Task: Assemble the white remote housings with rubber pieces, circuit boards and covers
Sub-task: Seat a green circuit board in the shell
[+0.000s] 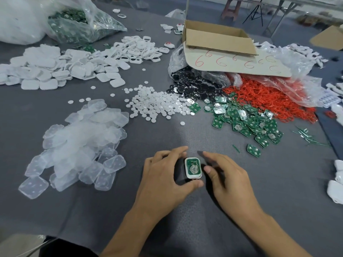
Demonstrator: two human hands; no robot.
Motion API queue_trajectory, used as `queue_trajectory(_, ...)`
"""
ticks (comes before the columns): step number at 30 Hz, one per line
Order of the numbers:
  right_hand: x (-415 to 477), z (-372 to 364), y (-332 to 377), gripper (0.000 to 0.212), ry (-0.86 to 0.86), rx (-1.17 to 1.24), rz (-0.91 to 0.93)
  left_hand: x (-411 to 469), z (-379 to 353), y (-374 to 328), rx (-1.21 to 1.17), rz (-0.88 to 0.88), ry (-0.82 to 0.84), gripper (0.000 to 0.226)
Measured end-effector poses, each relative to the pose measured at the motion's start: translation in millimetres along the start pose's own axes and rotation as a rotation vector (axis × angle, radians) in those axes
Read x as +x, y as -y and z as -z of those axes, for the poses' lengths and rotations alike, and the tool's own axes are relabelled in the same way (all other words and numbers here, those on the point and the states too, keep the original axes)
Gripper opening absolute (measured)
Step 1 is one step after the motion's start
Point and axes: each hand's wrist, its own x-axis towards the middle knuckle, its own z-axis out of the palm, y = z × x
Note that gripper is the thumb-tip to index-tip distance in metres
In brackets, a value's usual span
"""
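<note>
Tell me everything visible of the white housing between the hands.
The white housing is a small rounded-rectangle plastic shell, open side up, no cover, with a green circuit board seated inside. The left hand grips it by thumb and fingers at the grey table; the right hand is beside it, contact unclear.

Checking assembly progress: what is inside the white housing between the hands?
A green circuit board fills the housing, which the left hand holds; no cover is on it. Anything under the board, such as a rubber piece, is hidden.
</note>
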Motion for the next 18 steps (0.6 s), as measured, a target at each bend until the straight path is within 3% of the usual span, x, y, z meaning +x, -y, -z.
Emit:
queue_trajectory(2,0.2,-2.2,4.8,0.036,-0.056,0.01,-0.01,-0.6,1.0,-1.6,-0.032,0.007,-0.02,0.079)
queue_trajectory(7,14.5,-22.5,39.3,0.037,-0.092,0.065,0.02,-2.4,10.4,-4.3,-0.343,0.11,-0.267,0.031)
queue_trajectory(9,29.2,-37.1,59.4,0.037,-0.062,0.106,0.02,3.1,23.1,-3.9,-0.373,0.152,-0.336,0.028)
queue_trajectory(13,78.7,-65.5,99.1,0.044,0.059,0.145,0.025,33.8,67.6,8.8,-0.174,0.167,-0.35,0.031)
queue_trajectory(18,161.2,-116.0,133.9,0.035,0.188,0.037,0.007,100.1,128.9,52.8,0.099,0.235,-0.324,0.03)
